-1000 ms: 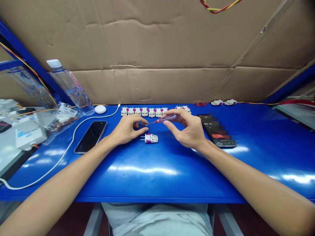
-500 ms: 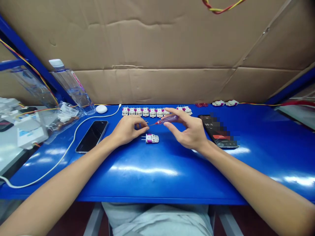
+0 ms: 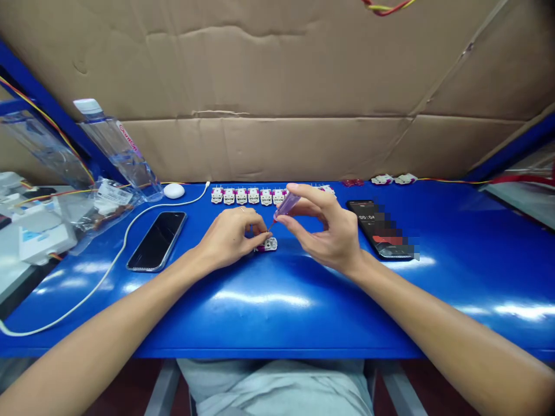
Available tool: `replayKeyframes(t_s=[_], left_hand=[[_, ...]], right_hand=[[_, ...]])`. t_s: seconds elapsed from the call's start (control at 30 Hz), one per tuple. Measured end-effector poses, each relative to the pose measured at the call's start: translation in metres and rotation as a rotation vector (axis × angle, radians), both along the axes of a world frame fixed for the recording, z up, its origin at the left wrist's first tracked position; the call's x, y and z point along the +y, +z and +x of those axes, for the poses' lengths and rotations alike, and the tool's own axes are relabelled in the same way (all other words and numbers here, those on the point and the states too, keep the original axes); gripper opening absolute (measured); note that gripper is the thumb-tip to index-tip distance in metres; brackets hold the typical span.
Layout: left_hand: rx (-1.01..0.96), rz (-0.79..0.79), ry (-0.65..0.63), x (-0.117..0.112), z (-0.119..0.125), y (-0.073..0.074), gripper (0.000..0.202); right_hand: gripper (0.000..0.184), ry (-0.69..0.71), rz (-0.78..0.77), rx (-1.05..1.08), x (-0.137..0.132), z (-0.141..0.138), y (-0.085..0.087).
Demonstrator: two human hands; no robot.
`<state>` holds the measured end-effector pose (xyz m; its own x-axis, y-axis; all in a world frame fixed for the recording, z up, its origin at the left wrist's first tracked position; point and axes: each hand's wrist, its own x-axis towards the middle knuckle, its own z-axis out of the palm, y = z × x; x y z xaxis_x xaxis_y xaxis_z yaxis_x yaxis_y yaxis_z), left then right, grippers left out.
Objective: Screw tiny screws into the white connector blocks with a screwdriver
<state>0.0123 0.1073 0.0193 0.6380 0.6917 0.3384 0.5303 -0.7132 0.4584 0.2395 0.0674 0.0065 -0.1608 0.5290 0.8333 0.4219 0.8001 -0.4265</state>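
Note:
My right hand (image 3: pixel 332 231) grips a small screwdriver (image 3: pixel 286 205) by its clear purple handle, the tip slanting down and left. At that tip the thumb and fingers of my left hand (image 3: pixel 232 234) are pinched together; whatever is between them is too small to make out. Just below lies a white and purple plug part (image 3: pixel 271 244) on the blue table (image 3: pixel 260 323), its left end and prongs mostly covered by my left fingers. Behind my hands stands a row of several similar plug parts (image 3: pixel 241 196), partly hidden by my right hand.
A dark phone (image 3: pixel 158 241) lies at left beside a white cable (image 3: pixel 125 245), and another phone (image 3: pixel 368 219) showing a timer lies at right. A water bottle (image 3: pixel 121 153), a plastic bag (image 3: pixel 104 211) and a white oval object (image 3: pixel 174 190) stand back left. Red bits (image 3: pixel 352 182) lie at the back.
Both hands have come nearer the plug part. My right hand has tilted the screwdriver more steeply, and its tip has moved down with my left fingertips, which now overlap the plug part.

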Motion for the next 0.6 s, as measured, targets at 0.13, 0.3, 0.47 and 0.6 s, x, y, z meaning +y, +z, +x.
replayKeyframes(t_s=[0.13,0.3,0.47,0.6], left_hand=[[-0.064,-0.076,-0.005,-0.0022,0.0027,0.0002,0.017],[-0.131,-0.116,-0.004,-0.0048,0.0052,-0.001,0.015],[-0.143,-0.136,-0.012,-0.0043,0.0059,-0.0029,0.013],[-0.15,-0.177,0.005,-0.0013,0.0049,-0.0057,0.013]], right_hand=[[0.054,0.119,-0.038,0.036,0.0017,-0.0038,-0.0044],[0.053,0.133,-0.094,0.148,0.0004,-0.0079,-0.0053],[0.057,0.129,-0.21,0.16,0.0013,-0.0069,-0.0074],[0.057,0.181,-0.241,0.124,0.002,-0.0068,-0.0093]])
